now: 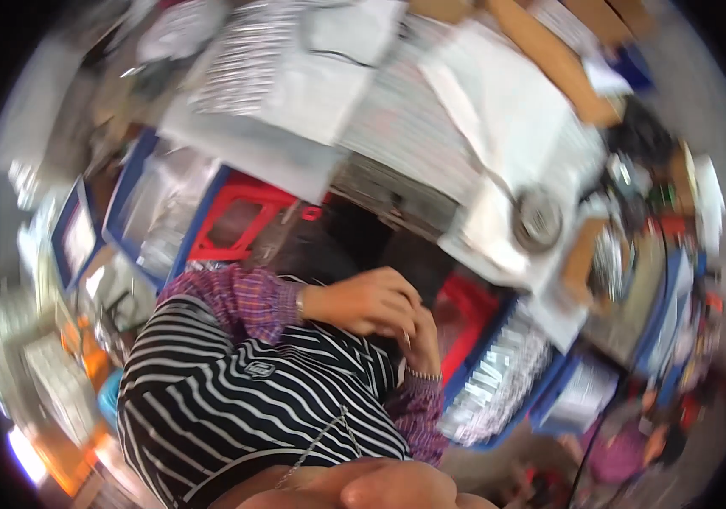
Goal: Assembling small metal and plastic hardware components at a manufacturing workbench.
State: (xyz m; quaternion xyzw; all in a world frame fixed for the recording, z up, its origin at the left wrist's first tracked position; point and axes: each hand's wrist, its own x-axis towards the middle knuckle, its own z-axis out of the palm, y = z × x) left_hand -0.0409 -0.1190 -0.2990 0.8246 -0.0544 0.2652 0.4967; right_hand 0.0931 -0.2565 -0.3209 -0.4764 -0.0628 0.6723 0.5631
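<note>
We note a striped top (235,407) of soft, matt knit; checked sleeves (248,297) of woven cloth, gathered at the cuffs. Necklace (316,443): fine metal chain. Left blue bin (201,216): smooth plastic, holding glossy, clear film (159,208). Red frame (235,219): hard plastic, slight sheen. Counter front (397,191): dark wood, rough and worn. White sheet (498,102): smooth, paper or plastic, we cannot tell. Ridged strips (240,64): silvery, shiny. Brown strip (554,64): matt cardboard. Round grey object (539,218): metallic look, blurred. Right bin's pieces (498,377): bright, reflective.
</note>
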